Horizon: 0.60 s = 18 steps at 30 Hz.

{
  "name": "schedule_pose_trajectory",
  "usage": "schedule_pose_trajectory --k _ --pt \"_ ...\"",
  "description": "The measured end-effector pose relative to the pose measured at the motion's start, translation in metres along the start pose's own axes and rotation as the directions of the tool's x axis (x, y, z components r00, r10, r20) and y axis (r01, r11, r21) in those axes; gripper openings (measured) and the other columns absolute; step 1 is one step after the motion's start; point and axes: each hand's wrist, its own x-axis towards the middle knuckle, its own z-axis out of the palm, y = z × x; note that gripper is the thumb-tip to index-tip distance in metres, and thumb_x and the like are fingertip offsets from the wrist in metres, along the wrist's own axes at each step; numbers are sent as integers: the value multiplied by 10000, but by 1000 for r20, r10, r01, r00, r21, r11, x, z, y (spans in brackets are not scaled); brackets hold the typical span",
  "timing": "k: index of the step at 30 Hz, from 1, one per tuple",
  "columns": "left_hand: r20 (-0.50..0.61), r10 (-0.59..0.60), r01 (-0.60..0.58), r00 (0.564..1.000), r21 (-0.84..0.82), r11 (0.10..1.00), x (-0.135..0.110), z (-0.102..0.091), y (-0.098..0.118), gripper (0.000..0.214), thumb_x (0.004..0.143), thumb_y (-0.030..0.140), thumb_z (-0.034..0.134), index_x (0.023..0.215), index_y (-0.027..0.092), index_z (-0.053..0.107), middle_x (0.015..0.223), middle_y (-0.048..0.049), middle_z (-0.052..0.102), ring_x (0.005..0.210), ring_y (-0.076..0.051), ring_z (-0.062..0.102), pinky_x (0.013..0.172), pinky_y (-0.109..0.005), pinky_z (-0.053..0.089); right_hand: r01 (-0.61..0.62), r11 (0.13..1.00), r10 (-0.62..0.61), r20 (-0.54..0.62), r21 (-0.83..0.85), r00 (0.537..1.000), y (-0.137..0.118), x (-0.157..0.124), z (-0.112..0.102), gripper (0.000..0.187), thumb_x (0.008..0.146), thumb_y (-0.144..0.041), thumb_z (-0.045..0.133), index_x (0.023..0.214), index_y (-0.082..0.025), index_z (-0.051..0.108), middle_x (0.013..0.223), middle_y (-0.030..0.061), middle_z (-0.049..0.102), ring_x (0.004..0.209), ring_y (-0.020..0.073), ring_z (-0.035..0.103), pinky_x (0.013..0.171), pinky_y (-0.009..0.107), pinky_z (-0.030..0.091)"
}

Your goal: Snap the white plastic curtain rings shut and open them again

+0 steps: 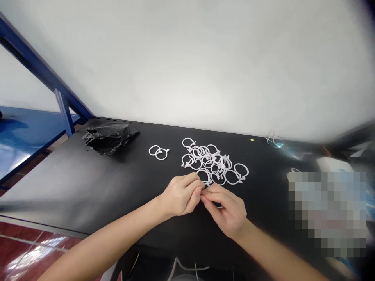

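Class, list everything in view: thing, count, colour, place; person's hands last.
heaped rings: many, overlapping, white, table middle
separate rings: two, overlapping, white, left of heap
plastic bag: one, black, table's far left
small speck: one, yellow, far table edge
wiry loop: one, clear with blue, far right
boxy item: one, white, right, partly hidden
table: one, black, centre
second table: one, blue, far left
frame: one, blue, left
pale strands: several, whitish, bottom
floor tiles: several, red, lower left
wall: one, pale grey, behind
left hand: one, bare, near heap
right hand: one, bare, against left; contents unclear
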Motion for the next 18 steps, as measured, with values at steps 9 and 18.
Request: schedule_pose_trajectory --k 9,18 --pt "25 -257 232 966 354 906 12 -23 -30 333 1007 308 341 802 173 567 766 -53 612 719 -168 536 646 -285 423 -68 977 78 39 -204 996 20 2 -7 170 892 -122 591 1030 -193 662 795 41 717 657 151 675 602 265 580" --pt "-17 -511 383 859 683 622 0 -50 -96 267 961 393 483 823 188 583 849 -77 618 832 -256 527 707 -351 368 -86 885 247 304 -458 920 35 -3 -11 155 928 -183 536 887 -189 686 847 34 728 546 112 618 542 243 509"
